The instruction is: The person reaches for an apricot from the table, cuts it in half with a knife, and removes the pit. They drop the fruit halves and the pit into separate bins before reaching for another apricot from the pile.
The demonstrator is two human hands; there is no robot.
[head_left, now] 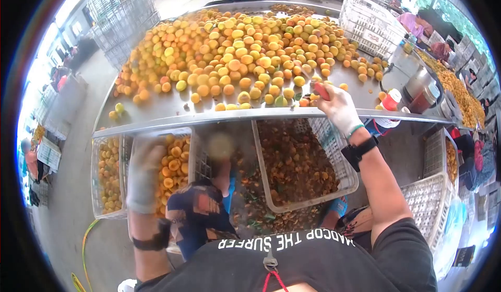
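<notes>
Head view: to the left of the left hand's fingers, a pale crate (95, 187) is seen filled with whole orange-yellow fruit. The left hand (144, 174), gloved, is blurred over a second crate (192, 156); whether its fingers are apart or together, or hold anything, cannot be told. Just right of those fingers, that second crate is filled with halved fruit (176, 159). Above and between both hands, whole fruit (229, 46) is heaped on a metal counter (355, 96). Below and left of the right hand's fingers, a wide crate (336, 153) is partly filled with brown scraps. By the right hand (335, 104), also gloved, a red handle (321, 91) is gripped, the fingers closed around it. Beyond those fingers to the right, a tilted white crate (368, 28) is set on the counter; nearer, a red-and-white container (391, 100) is placed, its contents hidden.
</notes>
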